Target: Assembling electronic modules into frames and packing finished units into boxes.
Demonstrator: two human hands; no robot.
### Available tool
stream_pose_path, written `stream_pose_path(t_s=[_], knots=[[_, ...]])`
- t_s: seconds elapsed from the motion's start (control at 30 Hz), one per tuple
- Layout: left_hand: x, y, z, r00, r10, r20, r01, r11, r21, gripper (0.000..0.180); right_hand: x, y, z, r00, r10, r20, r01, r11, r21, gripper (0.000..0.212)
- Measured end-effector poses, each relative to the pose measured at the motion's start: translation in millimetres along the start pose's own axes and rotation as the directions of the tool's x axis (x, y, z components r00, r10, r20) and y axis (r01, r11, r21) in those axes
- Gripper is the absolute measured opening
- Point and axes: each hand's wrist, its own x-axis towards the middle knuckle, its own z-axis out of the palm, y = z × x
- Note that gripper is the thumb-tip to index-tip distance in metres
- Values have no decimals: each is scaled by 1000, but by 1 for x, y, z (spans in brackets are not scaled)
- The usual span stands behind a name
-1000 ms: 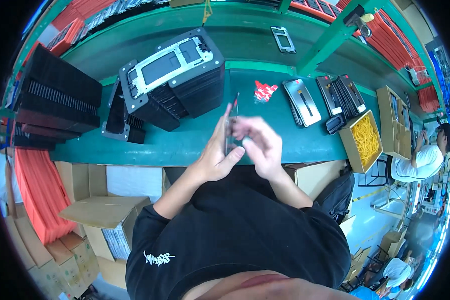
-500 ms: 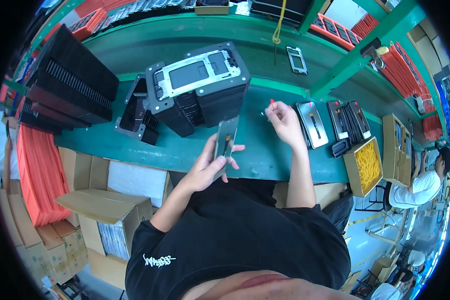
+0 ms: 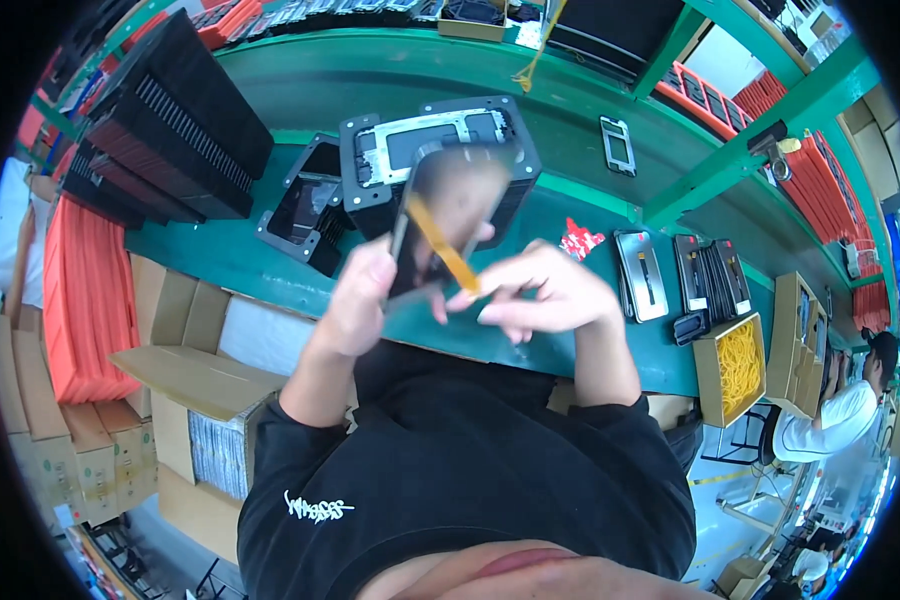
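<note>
My left hand (image 3: 358, 298) grips a phone screen panel (image 3: 462, 195) by its edge, tilted up in front of my chest. The panel is glossy, dark and blurred. An orange flex cable (image 3: 438, 240) runs slantwise across it. At the cable's lower end are the pinched fingertips of my right hand (image 3: 550, 290). Behind the panel stands a stack of black frames topped by a metal phone frame (image 3: 374, 160), partly hidden by the panel. A patch of red stickers (image 3: 580, 240) lies on the table just beyond my right hand.
Phone panels (image 3: 641, 272) and more black ones (image 3: 710, 272) lie at the right, near a box of yellow bands (image 3: 738, 362). Tall black tray stacks (image 3: 170, 130) and red trays (image 3: 82, 300) stand left. A green post (image 3: 760, 130) rises at right. A co-worker (image 3: 832, 405) sits far right.
My right hand has moved from the red stickers, left and nearer, to the flex cable. The panel has been raised and turned in my left hand. The stickers now show uncovered.
</note>
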Motion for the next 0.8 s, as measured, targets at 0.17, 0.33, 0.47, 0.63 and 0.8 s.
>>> stream_pose_path(t_s=[0.17,0.33,0.47,0.63,0.8], knots=[[43,61,-25,960,256,-111,-146,799,583,72,6,-15,-32,733,-189,-653,31,969,-246,18],[74,62,-40,967,223,-124,53,299,953,77,21,7,-75,556,-77,-827,-246,936,-253,36],[91,48,-38,975,220,23,-51,121,991,80,31,23,-83,555,144,-819,-252,968,-1,50],[101,45,-35,988,149,32,-39,45,998,79,33,25,-83,605,262,-752,-245,960,138,58],[96,49,-38,982,168,86,-91,25,996,87,30,30,-76,681,198,-705,-233,971,48,62]])
